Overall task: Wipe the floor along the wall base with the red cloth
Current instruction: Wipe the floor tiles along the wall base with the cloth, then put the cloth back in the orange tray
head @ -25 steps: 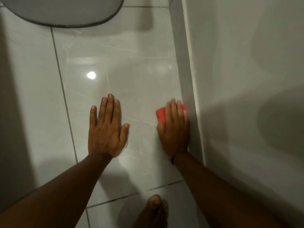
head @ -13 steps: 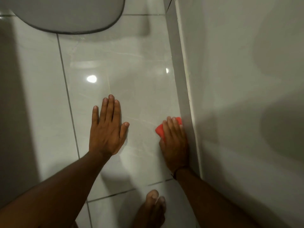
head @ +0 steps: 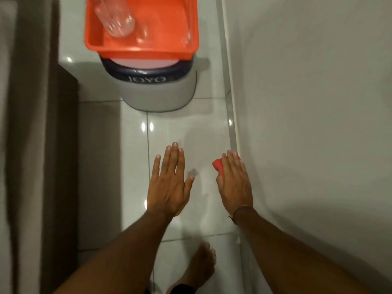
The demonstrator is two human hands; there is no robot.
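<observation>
My right hand [head: 234, 181] lies flat on the red cloth [head: 217, 165], pressing it to the glossy white floor tiles [head: 203, 132] right beside the wall base [head: 232, 132]. Only the cloth's left edge and a sliver past my fingertips show; the hand covers the rest. My left hand [head: 169, 183] rests palm down on the tiles to the left, fingers spread, holding nothing.
A grey bin with a dark rim [head: 159, 90] stands ahead, topped by an orange tray [head: 101, 41] holding clear glasses. Dark brown furniture [head: 42, 145] lines the left side. The white wall [head: 307, 124] fills the right. My bare foot [head: 201, 266] is below.
The view has tilted up, bringing the bin and orange tray into sight. My right hand and the cloth slid back along the wall base, then stayed near it. The left hand stays planted.
</observation>
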